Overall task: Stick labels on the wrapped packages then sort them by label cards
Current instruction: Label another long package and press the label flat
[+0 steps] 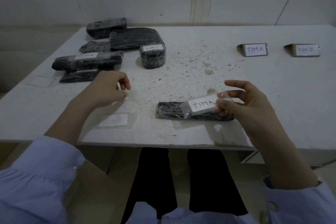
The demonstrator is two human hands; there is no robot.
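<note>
**packer_01:** ok so what are we looking at here?

**binsorter:** Our right hand (243, 109) is pinching the TIM A label (201, 106) by its right end, thumb and fingertips on the clear tape around it. The label hangs tilted just over the flat package (169, 110), which lies on the bench (272, 87) near the front edge, right of centre.

**packer_01:** and the left hand (111, 87)?

**binsorter:** It's curled up, with the fingertips down by a clear scrap. We can't tell if it's actually gripping that. Another label (114, 120) lies flat on the bench just near of it.

**packer_01:** the rest of the packages?

**binsorter:** The pile of wrapped packages (134, 39) sits at the far left. The TIM C package (152, 56) is at the pile's right edge. The TIM A card (254, 49) stands at the far right, and the second card (305, 50) is further right, too blurry for us to read its last letter.
</note>
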